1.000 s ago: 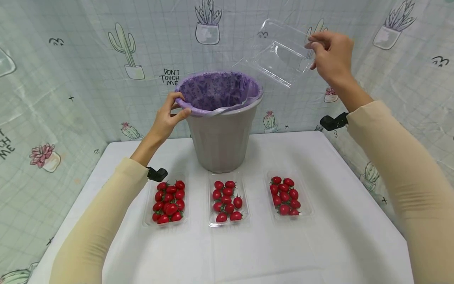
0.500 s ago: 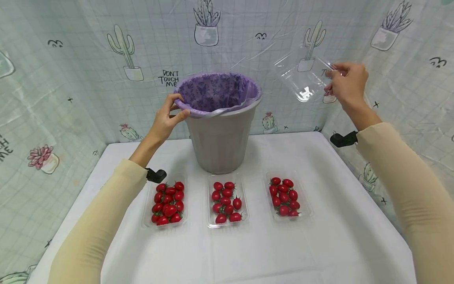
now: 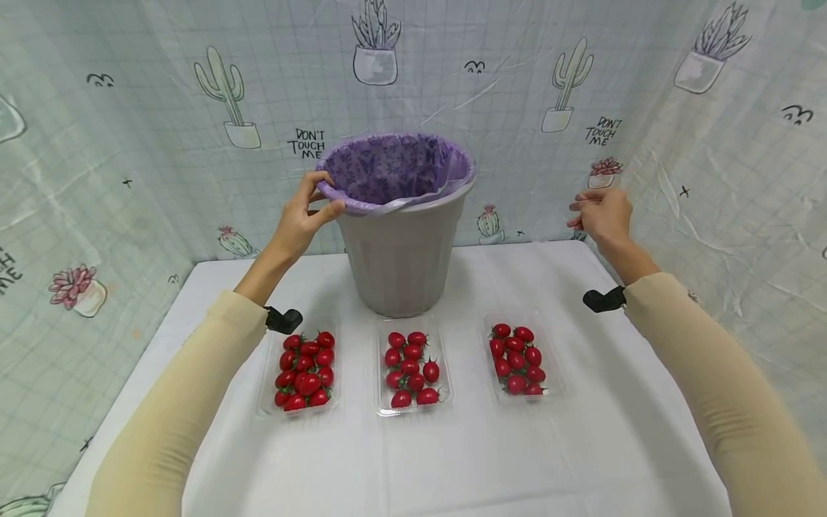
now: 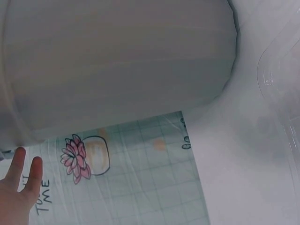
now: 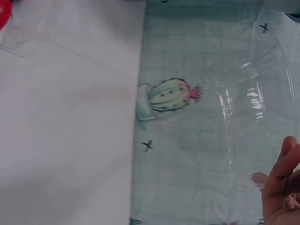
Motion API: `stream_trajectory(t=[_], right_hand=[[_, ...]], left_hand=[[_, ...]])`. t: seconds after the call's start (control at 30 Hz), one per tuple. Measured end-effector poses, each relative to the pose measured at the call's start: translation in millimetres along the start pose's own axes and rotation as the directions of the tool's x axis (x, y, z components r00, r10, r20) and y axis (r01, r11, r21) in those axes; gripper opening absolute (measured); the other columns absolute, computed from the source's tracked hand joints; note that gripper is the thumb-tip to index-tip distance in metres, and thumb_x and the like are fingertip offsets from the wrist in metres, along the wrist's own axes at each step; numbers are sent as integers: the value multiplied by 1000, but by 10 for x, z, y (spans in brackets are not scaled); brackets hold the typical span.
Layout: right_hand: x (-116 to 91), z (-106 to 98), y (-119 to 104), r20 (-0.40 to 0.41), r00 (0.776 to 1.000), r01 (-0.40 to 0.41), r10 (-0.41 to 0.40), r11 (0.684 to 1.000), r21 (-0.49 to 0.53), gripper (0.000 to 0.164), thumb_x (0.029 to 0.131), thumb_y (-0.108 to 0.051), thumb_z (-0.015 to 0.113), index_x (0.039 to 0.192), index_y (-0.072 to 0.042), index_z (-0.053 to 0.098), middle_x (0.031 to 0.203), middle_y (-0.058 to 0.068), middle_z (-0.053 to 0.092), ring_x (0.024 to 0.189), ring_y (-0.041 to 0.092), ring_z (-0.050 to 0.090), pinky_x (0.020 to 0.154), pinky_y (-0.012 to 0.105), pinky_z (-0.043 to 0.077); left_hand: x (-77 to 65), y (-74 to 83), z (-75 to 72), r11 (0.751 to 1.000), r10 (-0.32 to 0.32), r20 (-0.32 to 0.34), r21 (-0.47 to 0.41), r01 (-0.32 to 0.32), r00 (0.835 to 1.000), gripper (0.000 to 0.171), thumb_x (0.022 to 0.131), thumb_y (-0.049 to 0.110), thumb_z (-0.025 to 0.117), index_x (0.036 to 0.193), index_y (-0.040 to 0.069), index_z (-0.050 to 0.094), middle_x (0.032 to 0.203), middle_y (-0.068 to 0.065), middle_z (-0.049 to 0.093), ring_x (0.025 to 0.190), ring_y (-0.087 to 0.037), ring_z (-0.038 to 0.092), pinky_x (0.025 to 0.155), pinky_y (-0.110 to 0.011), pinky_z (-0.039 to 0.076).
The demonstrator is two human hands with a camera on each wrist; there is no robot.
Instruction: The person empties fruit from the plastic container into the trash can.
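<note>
In the head view my left hand grips the rim of a grey trash bin lined with a purple flowered bag. Its thumb lies outside the rim. The left wrist view has two fingertips beside the bin's wall. My right hand is raised right of the bin, thumb and fingers pinched together. In the right wrist view this hand holds a thin clear plastic container, which is hardly visible in the head view.
Three clear trays of red cherry tomatoes stand in a row before the bin: left tray, middle tray and right tray. They rest on a white table. A cactus-print cloth hangs behind and at both sides.
My right hand first moves right and down, away from the bin, then further down and slightly left. The clear container fades from the head view. The left hand stays on the rim.
</note>
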State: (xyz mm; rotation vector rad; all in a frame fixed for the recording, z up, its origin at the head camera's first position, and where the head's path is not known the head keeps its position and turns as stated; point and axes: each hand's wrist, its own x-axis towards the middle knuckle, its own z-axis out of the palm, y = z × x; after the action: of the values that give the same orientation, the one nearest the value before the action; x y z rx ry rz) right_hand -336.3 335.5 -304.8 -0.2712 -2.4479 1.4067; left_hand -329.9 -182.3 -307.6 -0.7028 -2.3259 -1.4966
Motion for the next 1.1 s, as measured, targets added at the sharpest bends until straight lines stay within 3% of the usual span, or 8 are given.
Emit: stream_trajectory(t=[0.13, 0.2, 0.57, 0.83, 1.1], right_hand=[[-67, 148, 163, 100, 994, -53, 53, 999, -2, 40, 105, -6, 49, 142, 9, 54, 133, 28, 66, 56, -3, 66, 59, 16, 57], [-100, 221, 235, 145, 986, -85, 84, 996, 5, 40, 107, -7, 50, 143, 10, 52, 136, 32, 62, 57, -2, 66, 61, 16, 58], [-235, 516, 498, 258, 952, -172, 166, 985, 1, 40, 109, -8, 46, 142, 14, 48, 141, 35, 57, 61, 2, 68, 65, 18, 59], [-259, 642, 604, 322, 913, -243, 249, 968, -58, 41, 110, -12, 45, 145, 11, 47, 142, 31, 58, 64, 4, 71, 85, 32, 62], [-274, 726, 665, 393, 871, -300, 296, 953, -52, 48, 111, -15, 43, 151, 11, 39, 149, 31, 53, 64, 1, 72, 93, 37, 59]], left_hand=[[0, 18, -5, 1000, -6, 2, -3, 6, 1000, 47, 101, 37, 65, 136, 15, 43, 142, -7, 48, 143, -33, 49, 108, -58, 45], [-10, 24, -5, 1000, -9, 5, -4, 9, 1000, 46, 101, 37, 65, 135, 15, 43, 142, -7, 48, 143, -33, 48, 109, -58, 45], [-4, 29, 3, 1000, -5, 6, -1, 5, 1000, 49, 101, 38, 65, 136, 12, 43, 146, -12, 46, 144, -33, 49, 108, -56, 46], [9, 20, -1, 1000, -11, 1, 0, 11, 1000, 52, 101, 40, 65, 137, 10, 42, 147, -12, 47, 144, -32, 49, 109, -56, 46], [7, 24, -11, 1000, -3, 4, 1, 3, 1000, 50, 101, 38, 65, 137, 12, 42, 147, -11, 47, 144, -33, 49, 109, -57, 46]])
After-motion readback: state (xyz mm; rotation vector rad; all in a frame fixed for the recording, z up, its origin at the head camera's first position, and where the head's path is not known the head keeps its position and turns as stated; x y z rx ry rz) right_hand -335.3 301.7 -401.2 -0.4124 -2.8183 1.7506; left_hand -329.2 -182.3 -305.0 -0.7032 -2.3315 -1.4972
